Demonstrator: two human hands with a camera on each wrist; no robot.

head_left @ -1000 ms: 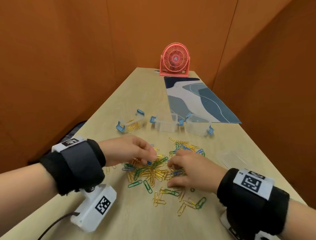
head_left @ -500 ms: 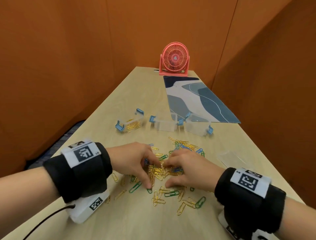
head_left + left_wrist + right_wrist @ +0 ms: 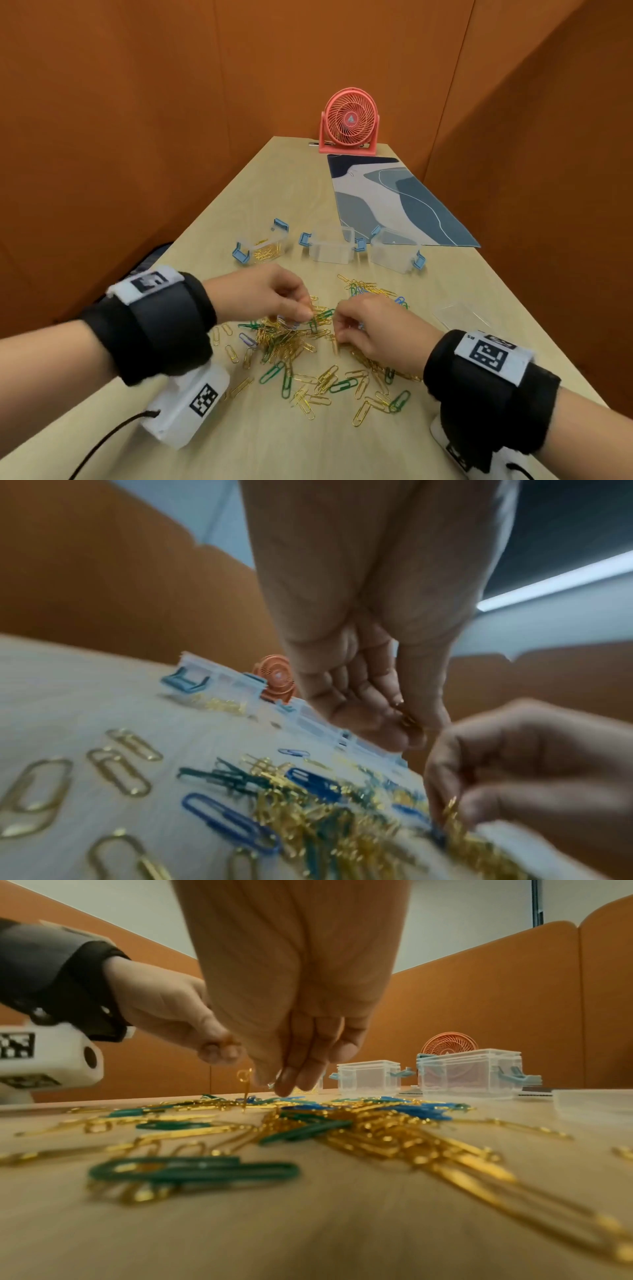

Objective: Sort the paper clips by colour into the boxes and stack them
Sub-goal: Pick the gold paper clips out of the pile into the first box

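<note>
– Pinched between thumb and forefinger of the right hand (image 3: 376, 330) is a single gold wire paper clip (image 3: 245, 1088). The other fingers are loosely curled beside it.

– And the left hand (image 3: 263, 301)?

– Its fingers are curled into a pinch, and a glint of small gold clips (image 3: 407, 719) is seen inside it. How many are held cannot be told.

– How is the single clip lying?

– It is hung upright below the right fingertips, long axis vertical. The looped end is uppermost and the lower end is pointed into the heap.

– Where is the rest of the work?

– Directly beneath both grips, the mixed heap of gold, green and blue wire clips (image 3: 291, 346) is spread on the pale wooden table (image 3: 274, 445). Nothing green or blue is held.

– Which way must the held clips be carried?

– Away from the grips and to their left. The clear plastic box with blue latches (image 3: 262, 250), already part-filled with gold clips, is placed there, open-topped. Its long axis is slanted across the line of reach, with a latch flipped out at each end.

– Which hand is nearer?

– The left is judged nearer; a cross-reach would be needed from the right.

– And the other boxes?

– A second clear latched box (image 3: 330, 250) is set straight beyond the grips, and a third clear latched box (image 3: 394, 255) beyond and to the right. No clips can be made out in either.
</note>
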